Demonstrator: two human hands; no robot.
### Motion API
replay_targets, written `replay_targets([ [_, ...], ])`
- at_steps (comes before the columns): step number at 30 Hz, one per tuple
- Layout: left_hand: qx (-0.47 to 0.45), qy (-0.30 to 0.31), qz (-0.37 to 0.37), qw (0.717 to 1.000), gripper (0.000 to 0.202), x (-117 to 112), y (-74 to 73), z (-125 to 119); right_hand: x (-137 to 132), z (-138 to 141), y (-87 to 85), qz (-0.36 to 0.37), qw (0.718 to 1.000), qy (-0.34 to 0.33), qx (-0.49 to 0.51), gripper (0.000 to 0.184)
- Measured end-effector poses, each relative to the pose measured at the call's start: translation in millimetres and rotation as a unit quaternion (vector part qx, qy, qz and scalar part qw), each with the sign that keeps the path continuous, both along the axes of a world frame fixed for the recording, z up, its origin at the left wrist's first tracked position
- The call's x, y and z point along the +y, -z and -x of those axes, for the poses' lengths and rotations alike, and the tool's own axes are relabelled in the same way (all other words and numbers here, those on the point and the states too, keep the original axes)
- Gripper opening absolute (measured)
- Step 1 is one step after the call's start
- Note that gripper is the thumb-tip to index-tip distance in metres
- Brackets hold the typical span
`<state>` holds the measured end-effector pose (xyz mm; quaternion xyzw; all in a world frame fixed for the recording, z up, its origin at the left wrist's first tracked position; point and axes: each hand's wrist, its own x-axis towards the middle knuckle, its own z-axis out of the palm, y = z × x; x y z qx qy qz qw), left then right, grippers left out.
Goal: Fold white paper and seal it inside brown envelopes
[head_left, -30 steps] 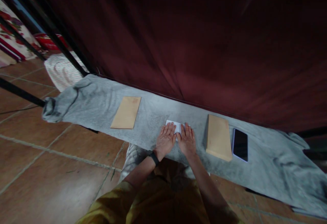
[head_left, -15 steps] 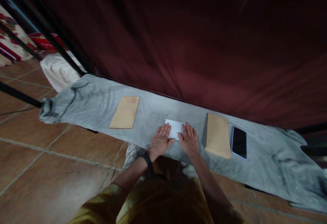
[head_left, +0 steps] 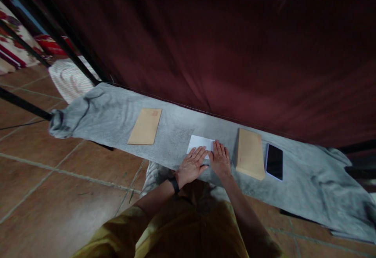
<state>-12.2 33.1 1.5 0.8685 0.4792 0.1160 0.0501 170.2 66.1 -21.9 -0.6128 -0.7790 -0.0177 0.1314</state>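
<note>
A small white sheet of paper (head_left: 200,142), perhaps folded, lies flat on the grey cloth in front of me. My left hand (head_left: 192,166) rests on its lower edge, palm down with fingers stretched out. Flat on the paper's right end is my right hand (head_left: 220,160), its fingers extended too. The two hands nearly meet at the thumb and fingertips. To the right of my right hand is a stack of brown envelopes (head_left: 250,154). One brown envelope (head_left: 145,126) with a reddish printed mark lies off to the left.
A phone (head_left: 274,162) with a dark screen lies right of the stack. The grey cloth (head_left: 114,105) covers a long narrow surface. Behind it hangs a dark red curtain (head_left: 205,66). Black metal bars (head_left: 25,104) stand at the left, above a tiled floor (head_left: 73,207).
My left hand has slid right, from the paper's left end toward my right hand, uncovering the left part of the paper. My right hand stays on the right end.
</note>
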Motion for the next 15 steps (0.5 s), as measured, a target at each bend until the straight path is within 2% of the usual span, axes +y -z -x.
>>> replay_targets([
  [9,0.015,-0.015,-0.009,1.0,0.074,-15,2.0,32,0,-1,2.4,-0.004,1.0,-0.002,0.013,0.057],
  [15,0.024,-0.022,-0.022,0.999,0.075,-20,7.4,38,-3,3,-4.1,-0.033,0.998,-0.005,0.05,0.056],
])
